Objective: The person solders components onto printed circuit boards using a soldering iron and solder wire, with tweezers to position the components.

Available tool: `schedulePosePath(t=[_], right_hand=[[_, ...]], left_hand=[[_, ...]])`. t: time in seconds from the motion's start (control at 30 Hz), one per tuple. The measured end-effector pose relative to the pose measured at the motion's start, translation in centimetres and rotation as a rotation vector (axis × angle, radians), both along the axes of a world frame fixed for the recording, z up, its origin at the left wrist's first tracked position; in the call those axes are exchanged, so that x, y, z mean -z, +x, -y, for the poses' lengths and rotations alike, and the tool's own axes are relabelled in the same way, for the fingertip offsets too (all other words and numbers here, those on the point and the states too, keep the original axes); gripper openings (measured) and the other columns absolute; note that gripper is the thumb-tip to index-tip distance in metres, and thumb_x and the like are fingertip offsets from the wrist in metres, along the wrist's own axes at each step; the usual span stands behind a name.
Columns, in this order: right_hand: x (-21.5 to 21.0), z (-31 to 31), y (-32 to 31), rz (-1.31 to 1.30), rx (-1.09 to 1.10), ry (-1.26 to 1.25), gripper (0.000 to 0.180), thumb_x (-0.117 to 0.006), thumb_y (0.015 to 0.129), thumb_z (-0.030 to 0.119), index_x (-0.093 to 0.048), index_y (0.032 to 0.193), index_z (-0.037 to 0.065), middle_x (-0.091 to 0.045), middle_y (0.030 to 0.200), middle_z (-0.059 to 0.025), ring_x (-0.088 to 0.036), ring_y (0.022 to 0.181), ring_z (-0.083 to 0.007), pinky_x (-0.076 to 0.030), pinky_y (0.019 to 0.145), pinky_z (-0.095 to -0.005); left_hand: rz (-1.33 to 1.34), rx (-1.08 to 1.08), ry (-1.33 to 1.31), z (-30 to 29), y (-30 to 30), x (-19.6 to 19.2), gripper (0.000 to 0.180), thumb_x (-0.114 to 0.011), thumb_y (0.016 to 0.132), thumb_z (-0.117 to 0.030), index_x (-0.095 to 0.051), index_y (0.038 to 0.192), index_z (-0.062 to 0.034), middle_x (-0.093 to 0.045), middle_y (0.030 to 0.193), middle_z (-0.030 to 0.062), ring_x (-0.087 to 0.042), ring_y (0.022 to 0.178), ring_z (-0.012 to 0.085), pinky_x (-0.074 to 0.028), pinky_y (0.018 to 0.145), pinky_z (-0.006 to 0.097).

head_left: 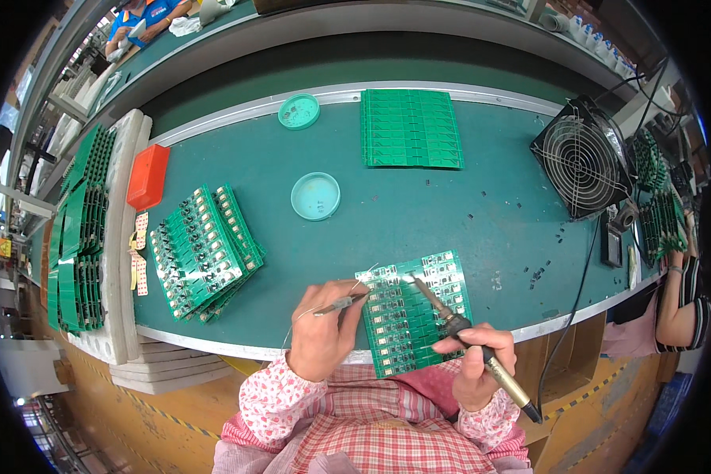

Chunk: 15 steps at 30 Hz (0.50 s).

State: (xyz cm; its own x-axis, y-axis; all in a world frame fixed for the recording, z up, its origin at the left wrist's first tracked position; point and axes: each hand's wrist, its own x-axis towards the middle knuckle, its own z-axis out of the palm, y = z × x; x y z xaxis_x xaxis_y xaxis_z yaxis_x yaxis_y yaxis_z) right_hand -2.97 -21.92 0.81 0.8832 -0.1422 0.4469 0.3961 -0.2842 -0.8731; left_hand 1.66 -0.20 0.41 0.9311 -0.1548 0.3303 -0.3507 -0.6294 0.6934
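Note:
A green circuit board panel (pixel 420 322) with rows of pale components lies at the near edge of the table in front of me. My left hand (pixel 322 328) is closed on tweezers (pixel 341 303) whose points reach the panel's upper left part. A thin, pale wire (pixel 291 325), which looks like solder, curves through the same fingers. In my right hand (pixel 482 362) is a soldering iron (pixel 509 382), gripped by its handle. Its tip slants up and left over the upper middle of the panel; whether it touches cannot be made out.
Stacked populated panels (pixel 201 257) lie at left, beside a red box (pixel 148 177) and a foam rack (pixel 122 237) of boards. Two turquoise dishes (pixel 316 196) and bare green panels (pixel 411 129) sit farther back. A fan (pixel 581 158) and scattered black chips (pixel 537 276) are at right. Co-workers are nearby.

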Motion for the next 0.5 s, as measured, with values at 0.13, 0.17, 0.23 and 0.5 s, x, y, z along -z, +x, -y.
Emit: schedulePosePath(t=[0.13,0.17,0.23,0.5], right_hand=[[0.2,-1.2,0.7,0.019,-0.123,0.121,0.022,-0.062,0.1,0.023,-0.057,0.103,0.002,-0.075,0.075,-0.0107,-0.071,0.066,-0.0169,-0.055,0.061,-0.0285],[0.2,-1.4,0.8,0.004,-0.128,0.152,0.022,-0.062,0.1,0.024,-0.057,0.103,0.002,-0.075,0.075,-0.0108,-0.071,0.067,-0.0169,-0.055,0.061,-0.0282],[0.2,-1.6,1.2,0.029,-0.14,0.14,0.022,-0.062,0.1,0.024,-0.058,0.104,0.003,-0.075,0.075,-0.0104,-0.071,0.067,-0.0169,-0.055,0.061,-0.0283],[0.2,-1.9,1.7,0.033,-0.15,0.098,0.021,-0.063,0.099,0.024,-0.058,0.105,0.004,-0.076,0.077,-0.0081,-0.072,0.068,-0.0163,-0.056,0.062,-0.0283]], left_hand=[[0.037,-0.012,-0.015,0.1,0.1,0.0,0.022,-0.072,0.08,0.005,-0.067,0.099,-0.0043,-0.07,0.097,0.0091,-0.065,0.082,0.0294,-0.049,0.074,0.037],[0.037,-0.009,-0.01,0.1,0.0,0.0,0.022,-0.072,0.08,0.005,-0.067,0.099,-0.0043,-0.07,0.097,0.0092,-0.065,0.082,0.0294,-0.049,0.074,0.037],[0.036,-0.007,-0.007,0.0,0.0,0.0,0.023,-0.072,0.08,0.006,-0.067,0.1,-0.0043,-0.07,0.097,0.0093,-0.066,0.082,0.0295,-0.049,0.074,0.037],[-0.013,0.002,-0.019,-0.1,0.0,0.0,0.019,-0.07,0.083,0.004,-0.067,0.101,-0.0033,-0.07,0.098,0.0108,-0.064,0.085,0.0314,-0.051,0.077,0.039]])
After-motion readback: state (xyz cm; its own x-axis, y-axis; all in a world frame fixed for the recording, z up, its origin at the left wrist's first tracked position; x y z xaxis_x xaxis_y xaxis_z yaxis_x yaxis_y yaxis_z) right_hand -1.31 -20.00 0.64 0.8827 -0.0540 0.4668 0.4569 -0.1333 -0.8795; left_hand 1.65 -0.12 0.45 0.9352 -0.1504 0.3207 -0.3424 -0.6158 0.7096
